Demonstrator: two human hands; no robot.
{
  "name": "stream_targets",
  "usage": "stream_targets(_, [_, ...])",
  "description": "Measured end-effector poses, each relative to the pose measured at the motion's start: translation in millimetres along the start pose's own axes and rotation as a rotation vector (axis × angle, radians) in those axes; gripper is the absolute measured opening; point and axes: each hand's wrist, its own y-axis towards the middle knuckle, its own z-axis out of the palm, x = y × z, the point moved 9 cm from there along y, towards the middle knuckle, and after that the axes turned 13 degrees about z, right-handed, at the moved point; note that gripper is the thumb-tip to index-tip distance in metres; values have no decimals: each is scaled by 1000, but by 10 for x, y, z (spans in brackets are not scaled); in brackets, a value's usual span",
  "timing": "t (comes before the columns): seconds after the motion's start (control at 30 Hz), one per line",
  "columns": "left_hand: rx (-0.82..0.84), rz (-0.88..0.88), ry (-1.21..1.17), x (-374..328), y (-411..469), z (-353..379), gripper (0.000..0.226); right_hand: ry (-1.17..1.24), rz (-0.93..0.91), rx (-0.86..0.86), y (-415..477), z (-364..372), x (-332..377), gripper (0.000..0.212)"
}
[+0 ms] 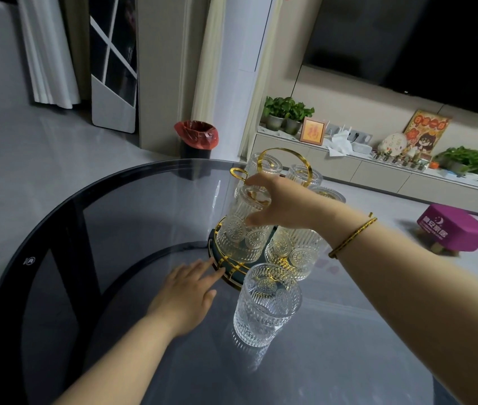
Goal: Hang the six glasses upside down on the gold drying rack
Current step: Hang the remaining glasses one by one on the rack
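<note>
Six ribbed glasses are in our sight: our right hand (278, 203) grasps an inverted glass (245, 226) on the gold drying rack (284, 165), while our left hand (186, 293) lies released, flat on the table (115, 217), fingertips touching the rack's base. Just right of that hand stands one upright glass (267, 304) (clear, ribbed, with embossed sunflower medallions). A purple stool (455, 229) beyond our right wrist bears unreadable white characters.

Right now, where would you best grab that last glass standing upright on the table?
Around the ribbed side wall of the upright glass, from its open near-right side. It stands mouth up, clear of the gold rack, so wrapped fingers can then invert it.
</note>
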Motion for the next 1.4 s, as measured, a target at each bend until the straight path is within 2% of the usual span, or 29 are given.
stream_targets(0.43, [-14, 5, 6, 13, 16, 11, 49, 69, -18, -9, -63, -4, 1, 77])
stream_targets(0.6, [-6, 7, 12, 31, 42, 34, 49, 186, -39, -172, -336, -108, -76, 71])
stream_targets(0.77, [-9, -4, 19, 2, -1, 23, 49, 438, -82, -433, -944, -73, -251, 51])
stream_targets(0.9, [-109, -61, -32, -31, -103, -94, 47, 732, 40, -573, -1403, 368, -686, 35])
stream_targets(0.97, [-150, -104, -65, -28, -191, -143, 49, 911, 157, -608, -1557, 689, -907, 37])
stream_targets(1.03, [-169, -135, -80, -21, -298, -162, 51, 987, 272, -543, -1603, 1040, -1029, 40])
stream_targets(1.1, [-184, -158, -87, -1, -453, -156, 49, 910, 371, -399, -1568, 1360, -1066, 36])
stream_targets(1.17, [-204, -173, -105, 46, -611, -140, 45, 766, 438, -279, -1476, 1550, -1052, 57])
stream_targets(1.23, [-212, -172, -115, 57, -728, -135, 41, 694, 447, -241, -1382, 1598, -979, 81])
stream_targets(1.4, [-210, -173, -54, -13, -726, -146, 40, 690, 575, -292, -1217, 1646, -885, 91])
